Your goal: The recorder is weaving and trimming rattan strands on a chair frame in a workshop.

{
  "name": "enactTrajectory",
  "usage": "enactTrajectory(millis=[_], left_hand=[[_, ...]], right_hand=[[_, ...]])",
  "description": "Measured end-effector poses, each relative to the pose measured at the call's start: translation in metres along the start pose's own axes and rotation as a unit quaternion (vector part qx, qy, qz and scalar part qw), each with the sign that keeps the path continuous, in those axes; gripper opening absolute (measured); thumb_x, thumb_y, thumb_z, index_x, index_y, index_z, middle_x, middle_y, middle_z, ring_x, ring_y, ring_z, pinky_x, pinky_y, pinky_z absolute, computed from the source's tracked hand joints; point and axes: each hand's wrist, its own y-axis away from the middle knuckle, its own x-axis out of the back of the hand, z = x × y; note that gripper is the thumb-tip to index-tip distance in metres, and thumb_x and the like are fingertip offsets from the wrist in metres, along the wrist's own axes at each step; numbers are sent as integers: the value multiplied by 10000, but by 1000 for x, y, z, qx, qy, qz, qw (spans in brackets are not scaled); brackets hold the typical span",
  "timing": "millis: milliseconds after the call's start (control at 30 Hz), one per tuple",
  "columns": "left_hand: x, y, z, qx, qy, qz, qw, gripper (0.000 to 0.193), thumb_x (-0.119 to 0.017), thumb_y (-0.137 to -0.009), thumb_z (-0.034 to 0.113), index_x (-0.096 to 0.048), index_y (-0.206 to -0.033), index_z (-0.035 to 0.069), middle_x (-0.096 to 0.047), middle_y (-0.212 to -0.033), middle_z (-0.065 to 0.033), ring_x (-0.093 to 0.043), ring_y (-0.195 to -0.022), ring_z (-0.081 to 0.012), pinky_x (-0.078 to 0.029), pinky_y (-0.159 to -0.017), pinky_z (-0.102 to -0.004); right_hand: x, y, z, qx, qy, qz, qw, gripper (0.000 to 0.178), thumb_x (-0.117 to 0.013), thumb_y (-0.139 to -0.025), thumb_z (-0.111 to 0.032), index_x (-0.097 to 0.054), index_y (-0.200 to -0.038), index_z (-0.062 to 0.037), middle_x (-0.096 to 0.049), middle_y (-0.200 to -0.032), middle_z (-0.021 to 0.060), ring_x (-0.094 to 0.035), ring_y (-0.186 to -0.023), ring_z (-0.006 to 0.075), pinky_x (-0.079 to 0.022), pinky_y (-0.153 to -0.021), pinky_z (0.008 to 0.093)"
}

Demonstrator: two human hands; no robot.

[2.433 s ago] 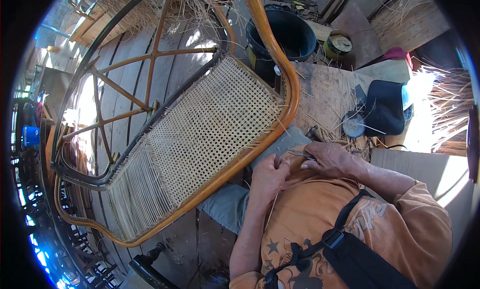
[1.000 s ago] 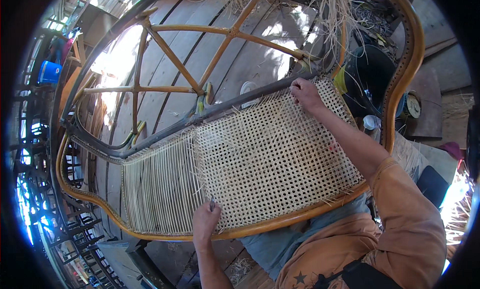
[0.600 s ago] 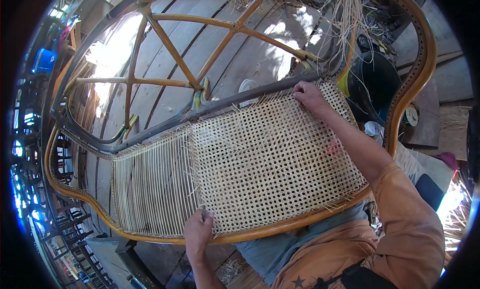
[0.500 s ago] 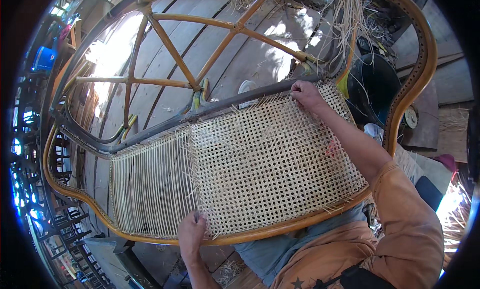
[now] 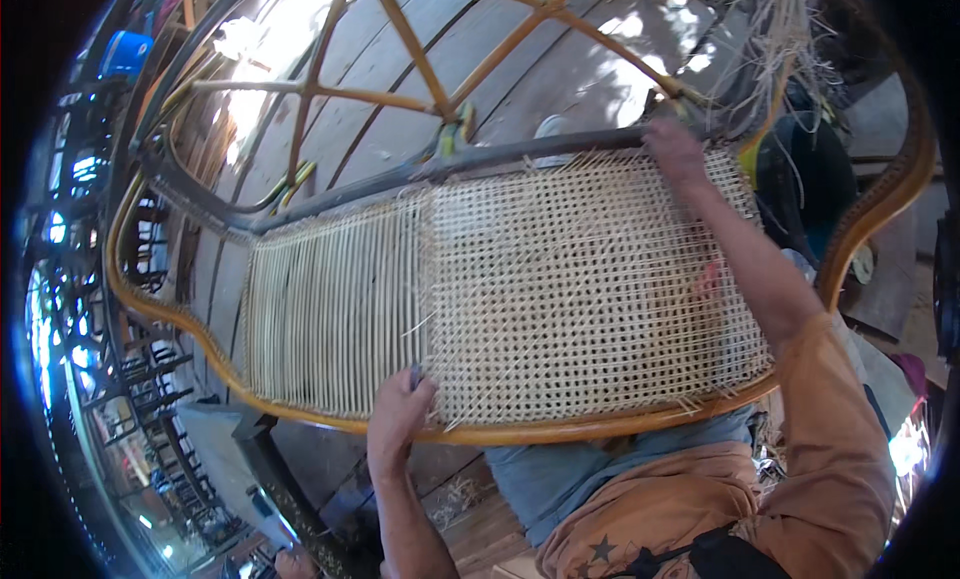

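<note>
At cane panel (image 5: 520,304), near edge | dark piece (image 5: 415,379) pinched by left hand (image 5: 398,414) | far edge: right hand (image 5: 678,155) blurred, hold unclear | strands (image 5: 330,314) best kept taut

A pale cane panel (image 5: 560,309) fills a curved rattan frame (image 5: 893,201), its dark rail (image 5: 515,157) toward twelve o'clock, its glossy honey-brown rail (image 5: 600,425) toward six. On the three-o'clock side the weave is a fine mesh with small openings; on the nine-o'clock side, parallel strands (image 5: 330,319) run lengthwise from rail to rail. Loose ends bristle along the twelve-o'clock edge. Brown poles (image 5: 405,41) cross beyond it toward eleven.
</note>
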Motion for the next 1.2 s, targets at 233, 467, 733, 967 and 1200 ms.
enactTrajectory(millis=[233,467,733,967,1200], left_hand=[[-68,-41,161,-263,-54,12,963,256,-521,-842,224,-567,-907,-19,-602,-764,-199,-578,-710,-357,-441,-665,-407],[-103,-100,257,-354,-40,46,933,333,-517,-845,316,-585,-903,-5,-629,-905,-217,-596,-880,-384,-448,-781,-449],[-156,-193,261,-299,-378,-99,871,370,-447,-848,273,-615,-1046,8,-592,-1092,-239,-575,-1023,-378,-438,-877,-466],[-167,-179,284,-271,-413,-58,867,309,-477,-834,254,-652,-971,40,-625,-1035,-184,-603,-965,-335,-476,-831,-434],[-167,-161,321,-276,-479,-41,832,294,-523,-792,194,-645,-1034,80,-633,-1060,-139,-607,-983,-317,-489,-827,-404]], right_hand=[[101,-36,-82,272,-115,-105,950,218,-461,-909,-186,-597,-1008,-47,-619,-801,125,-611,-751,295,-480,-687,363],[106,-42,-56,132,-279,-255,917,162,-542,-860,-162,-593,-947,-35,-633,-840,144,-618,-776,306,-476,-688,370],[50,-32,1,17,-86,-296,951,203,-482,-778,-136,-636,-858,-32,-636,-800,197,-624,-776,353,-487,-683,422],[36,-23,0,-68,-91,-300,947,180,-524,-720,-110,-648,-823,-31,-641,-832,192,-623,-814,357,-493,-726,428],[26,-14,-8,-74,-69,-237,966,149,-510,-735,-141,-626,-752,-50,-634,-798,166,-614,-792,356,-488,-725,434]])
